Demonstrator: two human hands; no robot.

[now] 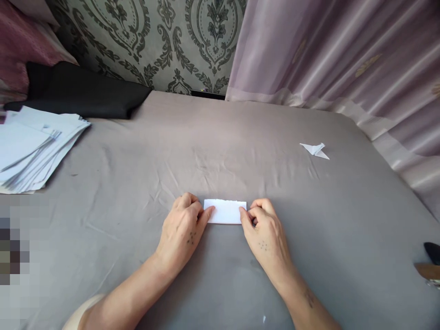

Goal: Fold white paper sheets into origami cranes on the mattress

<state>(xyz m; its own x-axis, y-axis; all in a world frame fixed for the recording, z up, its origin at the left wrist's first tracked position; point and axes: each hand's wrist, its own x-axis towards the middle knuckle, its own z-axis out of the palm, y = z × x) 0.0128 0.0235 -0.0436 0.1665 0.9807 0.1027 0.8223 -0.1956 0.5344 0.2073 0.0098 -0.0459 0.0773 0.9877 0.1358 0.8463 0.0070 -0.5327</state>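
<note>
A small white rectangle of folded paper is held between my two hands, just above or on the grey cloth; I cannot tell which. Its upper edge looks slightly ragged and its lower edge straight. My left hand pinches the left end, thumb on the front face and fingers curled behind. At the right end my right hand grips in the same way, its thumb near the upper right corner. The parts of the paper behind the fingers are hidden.
A folded white paper bird lies at the right on the grey cloth. Stacked papers sit at the left, with a dark folded sheet behind them. Pinkish curtains border the right side. Part of a brown object shows at the right edge.
</note>
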